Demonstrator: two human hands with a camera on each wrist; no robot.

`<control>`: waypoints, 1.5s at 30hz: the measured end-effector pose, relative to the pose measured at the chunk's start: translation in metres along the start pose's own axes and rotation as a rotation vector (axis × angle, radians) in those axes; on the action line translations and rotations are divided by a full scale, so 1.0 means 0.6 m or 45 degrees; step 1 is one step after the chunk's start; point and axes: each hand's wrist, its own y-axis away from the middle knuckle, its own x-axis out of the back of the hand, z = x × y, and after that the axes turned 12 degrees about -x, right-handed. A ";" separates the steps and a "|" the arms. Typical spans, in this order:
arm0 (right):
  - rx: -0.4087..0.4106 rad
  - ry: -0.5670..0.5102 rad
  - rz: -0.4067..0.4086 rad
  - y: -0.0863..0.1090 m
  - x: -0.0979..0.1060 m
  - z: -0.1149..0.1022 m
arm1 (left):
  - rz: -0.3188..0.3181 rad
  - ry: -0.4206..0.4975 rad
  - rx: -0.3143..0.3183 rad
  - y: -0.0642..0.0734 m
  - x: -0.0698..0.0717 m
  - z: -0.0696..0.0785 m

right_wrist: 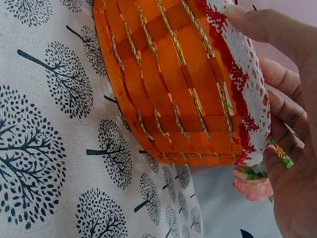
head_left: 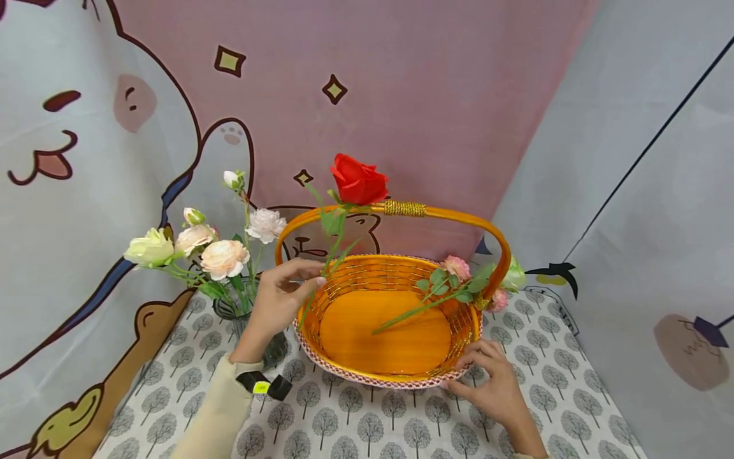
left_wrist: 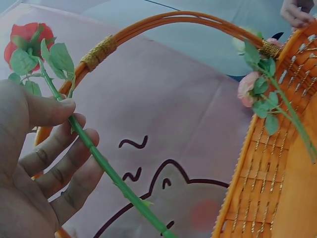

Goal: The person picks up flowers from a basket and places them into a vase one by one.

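Note:
My left hand (head_left: pixel 282 299) pinches the green stem of a red rose (head_left: pixel 358 180) between thumb and fingers. The bloom stands upright, overlapping the basket handle in the head view, and the thorny stem (left_wrist: pixel 115 177) slants down past the palm in the left wrist view. An orange woven basket (head_left: pixel 344 370) with a tall handle and a red-and-white lace rim sits on the table. My right hand (head_left: pixel 490 382) holds the basket's near right rim, thumb outside and fingers over the lace (right_wrist: pixel 247 99). Pink roses (head_left: pixel 457 268) lean at the basket's right end, their stem reaching inside.
Left of the basket, a dark glass vase (head_left: pixel 275 350) holds several pale blooms, among them a peach rose (head_left: pixel 225 259). A greenish-white flower (head_left: pixel 515 275) shows behind the handle's right foot. The tree-print tablecloth (head_left: pixel 367 414) meets printed fabric walls behind and on both sides.

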 end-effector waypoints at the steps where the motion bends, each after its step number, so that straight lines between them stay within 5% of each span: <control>1: -0.007 0.004 -0.001 0.000 0.000 0.000 | 0.007 0.002 0.006 -0.002 0.004 0.000; 18: 0.003 0.014 -0.009 0.001 -0.003 0.001 | 0.111 -0.107 0.055 -0.023 0.064 0.010; 29: 0.018 0.022 0.003 0.000 -0.003 0.006 | 0.175 -0.173 -0.028 -0.055 0.102 0.029; 45: 0.011 0.008 0.005 -0.003 -0.002 0.004 | 0.229 -0.170 -0.021 -0.068 0.116 0.036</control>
